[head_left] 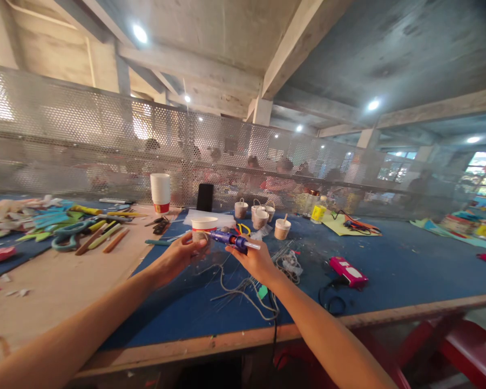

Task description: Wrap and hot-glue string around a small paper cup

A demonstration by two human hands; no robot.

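Observation:
A white paper cup (204, 222) with a red band is in my left hand (185, 253), whose fingers close round its lower part. Grey-brown cord appears to lie against the cup there, partly hidden by the fingers. My right hand (254, 262) grips a blue-purple hot glue gun (230, 240), its nozzle close to the cup's side; whether they touch I cannot tell. From the back of the gun sticks a clear glue stick (252, 246). Below the hands, loose grey cord (263, 310) trails over the blue table mat (170, 310).
Behind the hands stand several small cord-wrapped cups (260, 219), a stack of paper cups (160, 189) and a phone (204, 197). Scissors (71, 235) and wooden tools lie left. A yellow bottle (318, 209) and a pink box-shaped device (348, 272) are right. Perforated metal screens the far edge.

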